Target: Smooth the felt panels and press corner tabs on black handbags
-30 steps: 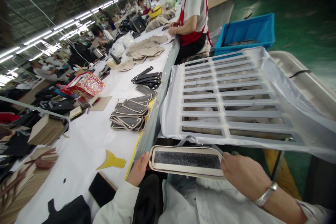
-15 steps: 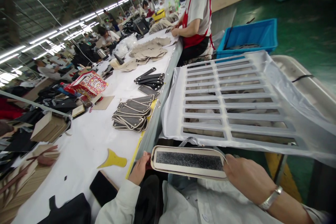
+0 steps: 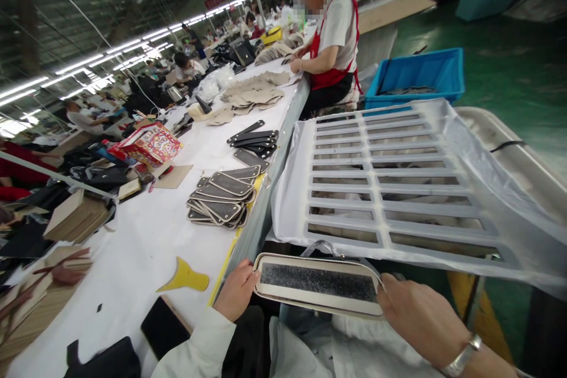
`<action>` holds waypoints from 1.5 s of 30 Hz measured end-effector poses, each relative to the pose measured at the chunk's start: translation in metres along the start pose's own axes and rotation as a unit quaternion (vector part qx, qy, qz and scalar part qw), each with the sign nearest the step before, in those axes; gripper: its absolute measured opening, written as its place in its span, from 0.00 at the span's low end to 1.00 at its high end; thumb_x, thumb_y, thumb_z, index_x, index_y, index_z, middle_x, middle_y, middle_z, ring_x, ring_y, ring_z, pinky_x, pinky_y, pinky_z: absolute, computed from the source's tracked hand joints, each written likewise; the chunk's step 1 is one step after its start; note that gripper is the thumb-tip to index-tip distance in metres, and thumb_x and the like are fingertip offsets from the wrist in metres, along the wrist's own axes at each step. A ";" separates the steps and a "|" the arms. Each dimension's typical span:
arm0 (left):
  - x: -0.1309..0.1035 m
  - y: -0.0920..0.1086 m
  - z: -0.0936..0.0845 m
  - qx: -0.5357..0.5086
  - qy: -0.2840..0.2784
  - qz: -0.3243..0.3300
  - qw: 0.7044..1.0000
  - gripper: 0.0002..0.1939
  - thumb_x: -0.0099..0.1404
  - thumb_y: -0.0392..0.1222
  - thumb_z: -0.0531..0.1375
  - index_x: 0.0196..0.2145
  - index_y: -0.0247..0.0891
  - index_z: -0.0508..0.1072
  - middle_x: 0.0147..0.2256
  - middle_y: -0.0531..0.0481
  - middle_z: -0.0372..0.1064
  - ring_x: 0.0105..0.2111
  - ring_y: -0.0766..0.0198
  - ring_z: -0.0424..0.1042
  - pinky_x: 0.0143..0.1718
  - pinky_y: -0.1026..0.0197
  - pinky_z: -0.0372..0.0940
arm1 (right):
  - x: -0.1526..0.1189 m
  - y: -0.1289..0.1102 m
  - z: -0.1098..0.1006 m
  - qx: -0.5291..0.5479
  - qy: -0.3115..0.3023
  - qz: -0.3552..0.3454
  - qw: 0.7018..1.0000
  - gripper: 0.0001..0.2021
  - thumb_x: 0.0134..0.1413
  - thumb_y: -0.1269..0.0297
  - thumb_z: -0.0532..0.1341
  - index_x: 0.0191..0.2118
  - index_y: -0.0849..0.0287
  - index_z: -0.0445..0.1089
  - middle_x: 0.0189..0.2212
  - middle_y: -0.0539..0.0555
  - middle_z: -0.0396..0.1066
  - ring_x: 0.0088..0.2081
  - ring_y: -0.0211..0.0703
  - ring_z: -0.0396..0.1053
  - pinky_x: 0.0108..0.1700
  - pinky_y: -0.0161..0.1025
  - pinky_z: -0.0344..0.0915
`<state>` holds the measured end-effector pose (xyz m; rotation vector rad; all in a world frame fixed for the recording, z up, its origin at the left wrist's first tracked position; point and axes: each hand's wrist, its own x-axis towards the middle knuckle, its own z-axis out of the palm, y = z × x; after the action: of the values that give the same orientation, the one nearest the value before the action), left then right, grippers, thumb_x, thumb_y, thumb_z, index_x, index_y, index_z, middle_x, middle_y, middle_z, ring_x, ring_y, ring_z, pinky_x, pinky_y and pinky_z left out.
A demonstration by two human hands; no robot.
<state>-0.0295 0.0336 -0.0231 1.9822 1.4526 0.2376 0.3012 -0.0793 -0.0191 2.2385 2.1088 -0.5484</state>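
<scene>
I hold a long, rounded bag bottom piece (image 3: 319, 284) in front of my lap. It is cream with a dark speckled strip along its middle and a thin raised edge. My left hand (image 3: 238, 289) grips its left end, thumb on the near side. At the right end, my right hand (image 3: 411, 313) is closed on the edge, its fingers partly hidden from view. Left of the piece, a stack of dark panels (image 3: 221, 196) with cream edges and small metal studs lies on the white table (image 3: 155, 236).
A slatted white rack (image 3: 376, 207) stands just beyond the piece. On the table are a yellow plastic piece (image 3: 186, 276), a black phone-like slab (image 3: 163, 328), dark straps (image 3: 253, 139) and a red patterned box (image 3: 150, 144). Farther off sit a co-worker (image 3: 334, 41) and a blue crate (image 3: 416, 80).
My left hand has moved up onto the left end of the piece, showing more fingers. The piece sits slightly lower in view; the camera has tilted up a little.
</scene>
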 end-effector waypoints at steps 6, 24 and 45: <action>-0.001 0.007 0.003 0.025 0.038 -0.012 0.999 0.18 0.66 0.46 0.44 0.20 0.41 0.59 0.28 0.51 0.58 0.31 0.61 0.64 0.36 0.56 0.58 | -0.003 -0.003 -0.002 -0.022 0.020 -0.021 0.999 0.10 0.53 0.77 0.49 0.27 0.62 0.64 0.19 0.56 0.70 0.22 0.46 0.70 0.24 0.39 0.38; -0.016 -0.013 0.006 -0.287 0.012 -0.102 0.952 0.31 0.65 0.64 0.41 0.35 0.35 0.70 0.37 0.43 0.73 0.38 0.55 0.72 0.34 0.57 0.69 | -0.008 -0.014 -0.016 -0.013 -0.008 0.018 1.000 0.13 0.57 0.76 0.47 0.28 0.62 0.66 0.22 0.60 0.72 0.25 0.52 0.72 0.24 0.40 0.43; 0.008 -0.019 0.000 -0.324 -0.099 -0.098 0.936 0.19 0.52 0.56 0.63 0.22 0.36 0.65 0.26 0.55 0.63 0.27 0.66 0.64 0.32 0.62 0.63 | -0.010 -0.011 -0.014 -0.006 -0.016 0.011 1.000 0.13 0.57 0.76 0.47 0.29 0.61 0.66 0.24 0.59 0.72 0.27 0.51 0.72 0.25 0.39 0.44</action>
<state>-0.0414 0.0437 -0.0367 1.2806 1.2236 0.3632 0.2937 -0.0845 -0.0011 2.2275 2.0650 -0.5641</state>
